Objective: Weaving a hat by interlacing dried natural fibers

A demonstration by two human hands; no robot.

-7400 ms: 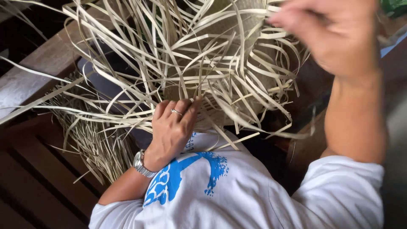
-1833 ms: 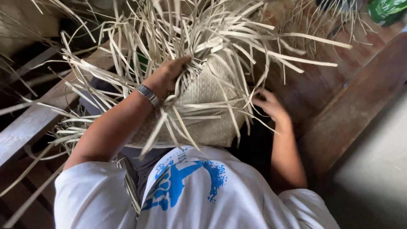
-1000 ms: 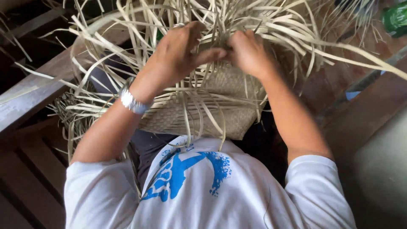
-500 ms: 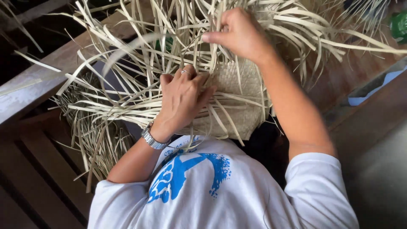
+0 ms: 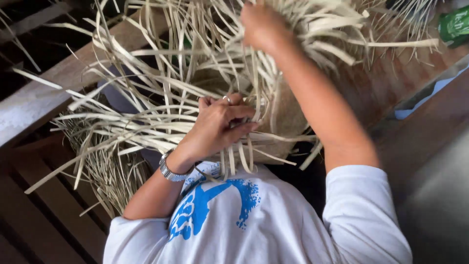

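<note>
A: Nearest the camera there's a white T-shirt (image 5: 273,230) with a blue print, and a metal wristwatch (image 5: 168,170) on the left wrist. What's that hand doing?

B: The left hand (image 5: 217,124) lies curled on the woven mat (image 5: 283,122) in the lap, fingers bent over a few pale leaf strips (image 5: 146,112), seemingly pinning them so the finished weave stays tight. A ring shows on one finger.

A: And the other?

B: Farther out, the right hand (image 5: 264,27) is raised and closed around a bunch of loose strips, lifting them clear of the mat, probably to separate one from the tangle.

A: Beyond that?

B: Unwoven strip ends fan out over a wooden beam (image 5: 44,93) on the left and dark wooden planks (image 5: 405,78); a green packet (image 5: 454,24) sits at the far right corner
</note>
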